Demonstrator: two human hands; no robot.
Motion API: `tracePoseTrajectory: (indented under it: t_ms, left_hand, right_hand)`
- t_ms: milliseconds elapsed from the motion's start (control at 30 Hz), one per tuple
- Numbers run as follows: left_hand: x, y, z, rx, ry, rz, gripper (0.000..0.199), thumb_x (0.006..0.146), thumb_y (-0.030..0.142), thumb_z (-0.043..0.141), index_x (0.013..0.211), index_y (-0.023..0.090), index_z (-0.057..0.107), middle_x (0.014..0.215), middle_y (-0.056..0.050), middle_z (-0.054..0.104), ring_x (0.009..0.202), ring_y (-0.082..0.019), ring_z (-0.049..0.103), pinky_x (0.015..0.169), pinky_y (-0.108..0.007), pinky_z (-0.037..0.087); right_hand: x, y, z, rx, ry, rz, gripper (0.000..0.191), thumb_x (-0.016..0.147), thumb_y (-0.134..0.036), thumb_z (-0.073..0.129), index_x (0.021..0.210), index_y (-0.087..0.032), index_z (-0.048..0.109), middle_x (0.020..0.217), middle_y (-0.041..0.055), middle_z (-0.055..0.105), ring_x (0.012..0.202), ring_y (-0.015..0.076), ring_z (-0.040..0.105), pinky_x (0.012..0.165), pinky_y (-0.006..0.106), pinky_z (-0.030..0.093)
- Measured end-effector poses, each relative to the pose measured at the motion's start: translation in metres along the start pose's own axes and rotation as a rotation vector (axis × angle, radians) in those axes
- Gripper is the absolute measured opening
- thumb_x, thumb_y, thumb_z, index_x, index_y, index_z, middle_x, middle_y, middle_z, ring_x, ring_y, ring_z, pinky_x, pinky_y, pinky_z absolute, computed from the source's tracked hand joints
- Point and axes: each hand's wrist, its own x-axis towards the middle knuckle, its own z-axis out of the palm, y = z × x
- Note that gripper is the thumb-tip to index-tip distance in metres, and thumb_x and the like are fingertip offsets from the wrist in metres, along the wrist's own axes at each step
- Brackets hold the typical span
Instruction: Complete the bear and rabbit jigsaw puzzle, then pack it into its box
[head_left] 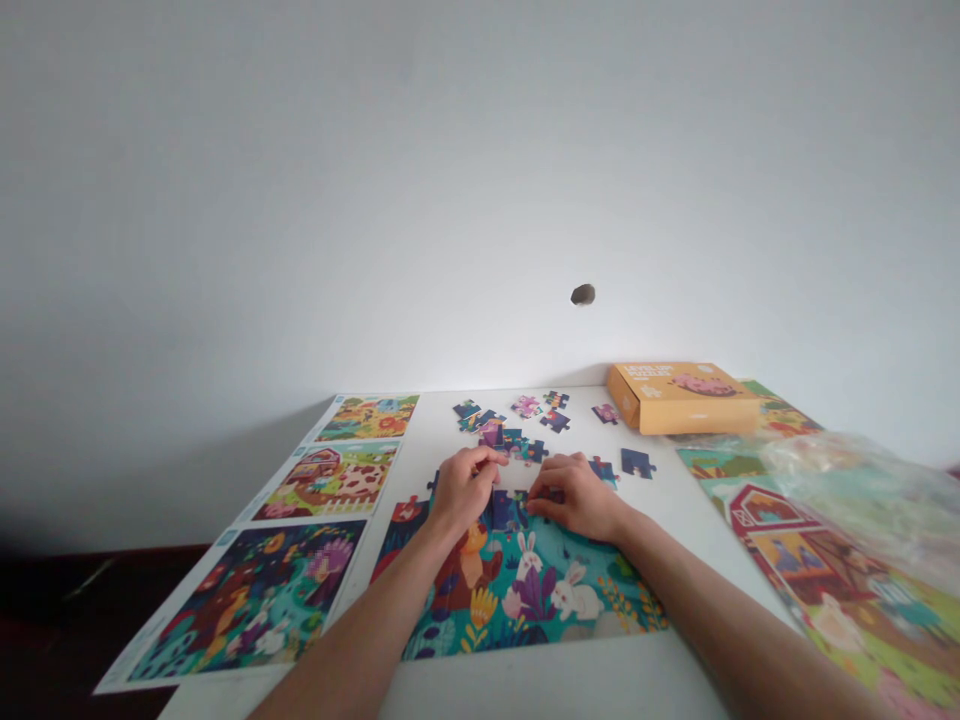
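Observation:
A partly assembled jigsaw puzzle (pixel 540 590) with a bear and white rabbits lies flat on the white table. At its upper edge sits a dark blue puzzle piece (pixel 510 511) between my hands. My left hand (pixel 466 487) pinches at the left side of that piece, thumb and index finger together; part of the grip is hidden. On the other side my right hand (pixel 574 497) is closed, its curled fingertips on the piece's right edge. Loose puzzle pieces (pixel 556 420) lie scattered beyond the hands, and a single dark blue loose piece (pixel 637 463) rests right of them.
To the left lies a printed picture sheet (pixel 360 540) with several puzzle pictures. An orange puzzle box (pixel 697 415) stands at the back right against the wall (pixel 480 200). Clear plastic wrapping (pixel 847 490) covers part of a farm picture (pixel 847 590) at the right.

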Motion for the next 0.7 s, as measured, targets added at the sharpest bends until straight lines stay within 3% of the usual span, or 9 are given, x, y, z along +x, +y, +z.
tracePoseTrajectory:
  t_ms: [167, 267, 400, 500, 633, 700]
  left_hand:
    - [0.000, 0.003, -0.001, 0.001, 0.003, -0.007, 0.024, 0.078, 0.019, 0.048, 0.083, 0.021, 0.072, 0.075, 0.000, 0.071, 0.070, -0.016, 0.064, 0.070, -0.027, 0.047]
    - [0.001, 0.004, -0.002, -0.004, 0.013, -0.009, 0.024, 0.079, 0.021, 0.048, 0.085, 0.021, 0.072, 0.081, 0.000, 0.072, 0.074, -0.017, 0.064, 0.072, -0.027, 0.047]
    - [0.002, 0.002, -0.001, 0.045, 0.036, 0.050, 0.023, 0.081, 0.022, 0.049, 0.087, 0.022, 0.071, 0.089, 0.000, 0.072, 0.083, -0.018, 0.063, 0.076, -0.028, 0.047]
    - [0.000, 0.003, 0.001, 0.130, -0.007, 0.124, 0.026, 0.079, 0.018, 0.051, 0.093, 0.025, 0.071, 0.100, 0.000, 0.071, 0.095, -0.020, 0.061, 0.086, -0.032, 0.045]
    - [-0.003, 0.007, 0.002, 0.252, -0.134, 0.205, 0.036, 0.079, 0.017, 0.052, 0.108, 0.030, 0.068, 0.122, 0.000, 0.063, 0.117, -0.024, 0.051, 0.100, -0.042, 0.037]
    - [-0.004, 0.008, 0.003, 0.306, -0.183, 0.229, 0.042, 0.078, 0.014, 0.052, 0.113, 0.031, 0.066, 0.129, -0.001, 0.059, 0.123, -0.025, 0.047, 0.102, -0.045, 0.034]
  right_hand:
    - [0.000, 0.000, 0.000, 0.031, 0.011, 0.027, 0.019, 0.084, -0.039, 0.064, 0.077, -0.022, 0.069, 0.077, 0.0006, 0.065, 0.080, 0.0153, 0.058, 0.084, 0.033, 0.034]
    - [0.002, 0.005, 0.000, 0.015, 0.095, 0.099, 0.013, 0.083, -0.032, 0.064, 0.076, -0.022, 0.067, 0.077, 0.0003, 0.065, 0.079, 0.0153, 0.058, 0.082, 0.032, 0.035]
    - [0.003, 0.025, -0.001, -0.098, 0.340, 0.365, 0.016, 0.084, -0.033, 0.060, 0.075, -0.020, 0.065, 0.073, 0.0021, 0.064, 0.072, 0.0167, 0.057, 0.072, 0.030, 0.037]
    - [0.000, 0.041, -0.002, -0.243, 0.465, 0.544, 0.022, 0.084, -0.038, 0.056, 0.075, -0.020, 0.065, 0.073, 0.0045, 0.064, 0.071, 0.0189, 0.057, 0.073, 0.033, 0.037]
    - [-0.004, 0.047, -0.004, -0.417, 0.520, 0.665, 0.022, 0.084, -0.032, 0.054, 0.096, -0.019, 0.066, 0.093, 0.0128, 0.065, 0.091, 0.0272, 0.056, 0.082, 0.042, 0.036]
    - [-0.003, 0.041, -0.004, -0.449, 0.486, 0.640, 0.032, 0.083, -0.029, 0.054, 0.112, -0.018, 0.062, 0.109, 0.0167, 0.062, 0.102, 0.0312, 0.053, 0.086, 0.045, 0.035]
